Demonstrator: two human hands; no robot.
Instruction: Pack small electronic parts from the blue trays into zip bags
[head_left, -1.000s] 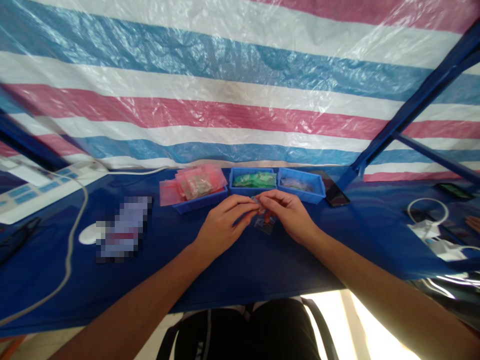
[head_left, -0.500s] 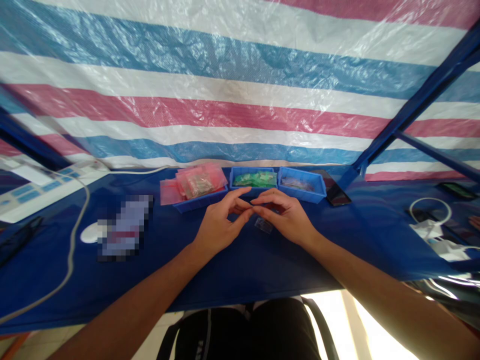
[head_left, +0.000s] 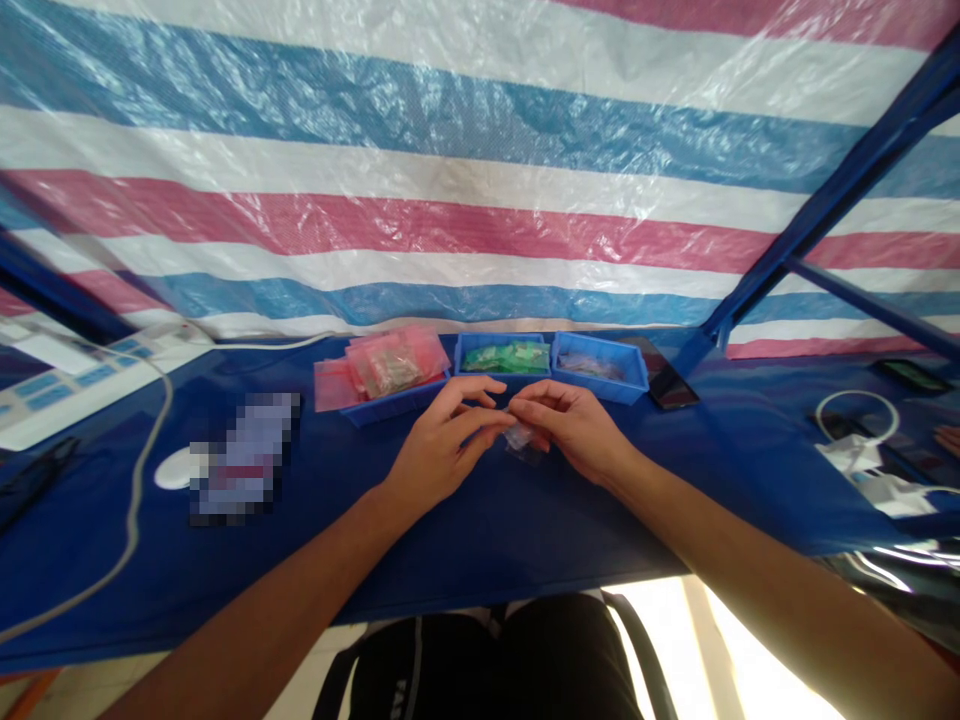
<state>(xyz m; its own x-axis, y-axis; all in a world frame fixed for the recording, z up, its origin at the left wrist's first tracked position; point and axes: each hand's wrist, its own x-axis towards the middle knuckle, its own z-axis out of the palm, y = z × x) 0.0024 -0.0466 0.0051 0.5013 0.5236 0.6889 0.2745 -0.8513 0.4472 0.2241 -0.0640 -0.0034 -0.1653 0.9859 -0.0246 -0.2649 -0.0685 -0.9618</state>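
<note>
My right hand (head_left: 574,428) is closed in a pinch on a small clear plastic bag (head_left: 523,440), which hangs below the fingertips over the blue table. Its contents are too small to make out. My left hand (head_left: 442,430) meets the bag's upper edge from the other side, thumb and a finger together there and another finger stretched out above. Just beyond the hands stand a blue bin (head_left: 551,381) of green packets (head_left: 507,356) and a blue bin (head_left: 636,376) of clear bags (head_left: 589,364). Left of these, pink bags (head_left: 394,360) overfill another blue bin (head_left: 397,402).
A dark phone (head_left: 667,378) lies beside the right bin. At the left are a blurred-out object (head_left: 247,455), a white round item (head_left: 174,468) and a cable (head_left: 135,500). White adapters (head_left: 862,465) sit far right. A striped sheet (head_left: 450,220) hangs behind the table.
The clear bag now hangs higher, closer to the fingertips. My left fingers have straightened and spread somewhat, and the right fingers have curled in more. The view has shifted slightly.
</note>
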